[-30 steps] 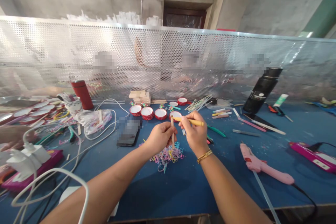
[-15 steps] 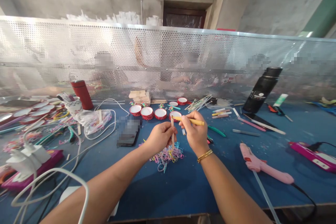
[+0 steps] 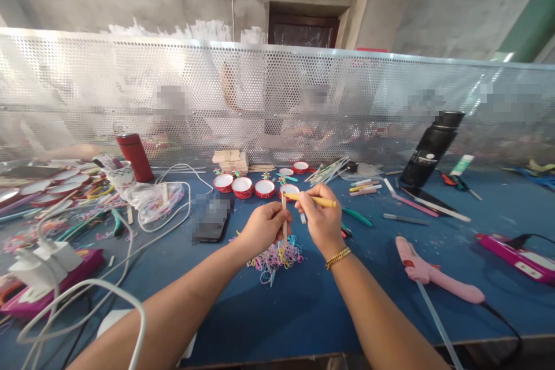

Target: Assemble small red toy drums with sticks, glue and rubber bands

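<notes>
My left hand point(image 3: 267, 224) pinches a thin, flat wooden stick point(image 3: 284, 217) that stands nearly upright. In my right hand point(image 3: 321, 214) is a yellow pen point(image 3: 319, 200), held like a writing tool, its tip at the upper end of the stick. Whether the tip touches the wood I cannot tell. Below the hands lies a heap of colourful small rubber bands point(image 3: 275, 260). Just beyond stand small red-rimmed white dishes point(image 3: 265, 187) in a row, one partly hidden behind the stick and pen.
A phone point(image 3: 212, 221), white cables and a power strip point(image 3: 56, 283) lie left. To the right are a pink glue gun point(image 3: 433, 272), a black bottle point(image 3: 433, 147) and several markers point(image 3: 365, 188). A perforated metal screen point(image 3: 247, 87) closes off the back, with people behind it.
Both hands, the stick and the pen hold almost the same position. The whole view has shifted very slightly.
</notes>
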### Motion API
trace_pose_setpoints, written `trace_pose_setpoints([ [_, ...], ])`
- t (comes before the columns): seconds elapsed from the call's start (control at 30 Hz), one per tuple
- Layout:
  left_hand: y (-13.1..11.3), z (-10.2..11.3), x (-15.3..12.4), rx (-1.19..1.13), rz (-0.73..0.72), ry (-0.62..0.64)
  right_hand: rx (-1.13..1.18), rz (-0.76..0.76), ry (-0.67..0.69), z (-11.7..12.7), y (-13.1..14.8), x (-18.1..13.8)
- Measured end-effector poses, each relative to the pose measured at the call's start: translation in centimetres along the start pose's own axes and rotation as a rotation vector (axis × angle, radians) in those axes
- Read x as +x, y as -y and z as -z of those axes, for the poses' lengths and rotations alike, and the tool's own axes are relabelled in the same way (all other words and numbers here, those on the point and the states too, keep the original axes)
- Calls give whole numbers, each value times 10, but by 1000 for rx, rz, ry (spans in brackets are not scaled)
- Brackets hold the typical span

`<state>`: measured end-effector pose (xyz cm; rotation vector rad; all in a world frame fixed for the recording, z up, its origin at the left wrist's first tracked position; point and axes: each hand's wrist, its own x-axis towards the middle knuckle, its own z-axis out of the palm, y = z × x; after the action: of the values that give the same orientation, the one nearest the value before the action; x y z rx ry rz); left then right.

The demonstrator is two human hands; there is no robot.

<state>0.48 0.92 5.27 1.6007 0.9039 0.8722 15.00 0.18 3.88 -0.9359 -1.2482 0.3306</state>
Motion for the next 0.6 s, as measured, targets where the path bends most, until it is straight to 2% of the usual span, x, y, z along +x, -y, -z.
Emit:
trace_pose_setpoints([
  [0.6,1,1,1,4,-3,5,12,-13,3,1,0,1],
])
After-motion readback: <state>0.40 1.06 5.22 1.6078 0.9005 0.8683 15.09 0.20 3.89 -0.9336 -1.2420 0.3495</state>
